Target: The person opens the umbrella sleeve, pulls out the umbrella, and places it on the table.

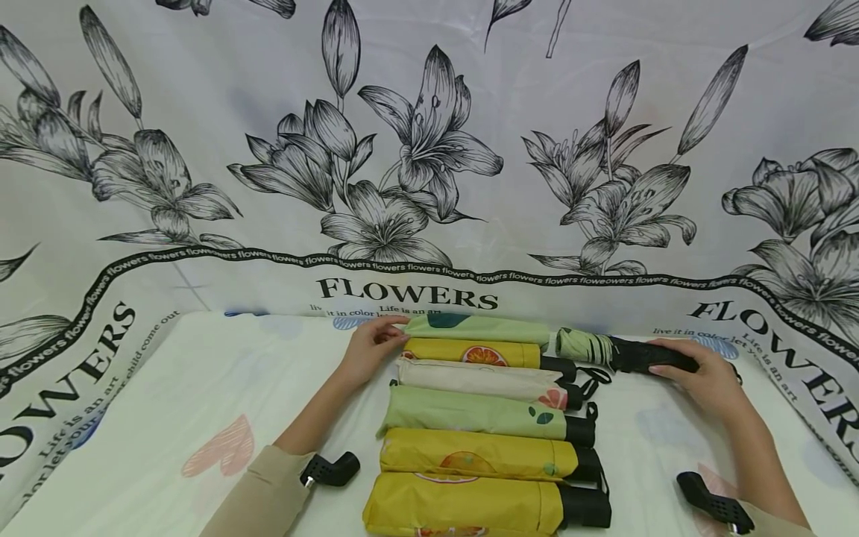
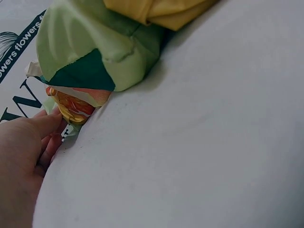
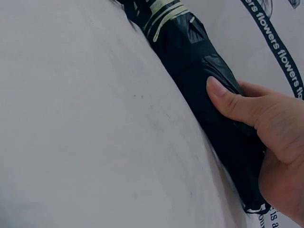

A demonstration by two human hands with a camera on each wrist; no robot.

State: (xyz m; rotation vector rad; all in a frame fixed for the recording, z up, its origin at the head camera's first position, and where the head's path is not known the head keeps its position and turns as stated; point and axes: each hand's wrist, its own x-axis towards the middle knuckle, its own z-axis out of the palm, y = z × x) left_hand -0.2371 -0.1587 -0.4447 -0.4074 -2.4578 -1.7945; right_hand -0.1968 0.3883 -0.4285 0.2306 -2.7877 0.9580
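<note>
At the back of the row lies a light green umbrella sleeve (image 1: pixel 496 329) with a dark green leaf print. My left hand (image 1: pixel 372 347) pinches its left end; in the left wrist view the fingertips are partly hidden behind a yellow umbrella's end (image 2: pixel 71 107). A folded umbrella (image 1: pixel 587 347), green with dark stripes and black toward the right, meets the sleeve's right end. My right hand (image 1: pixel 701 373) grips its black part, thumb on the near side, as the right wrist view shows (image 3: pixel 280 137). How far the umbrella reaches into the sleeve is hidden.
Several sleeved umbrellas lie in a row toward me, black handles to the right: a yellow one (image 1: pixel 436 350), a cream one (image 1: pixel 476 379), a green one (image 1: pixel 470 410) and yellow ones (image 1: pixel 463 507) nearest. Behind hangs a flower-printed cloth (image 1: pixel 510 224). A white printed cloth (image 1: pixel 148 388) covers the table.
</note>
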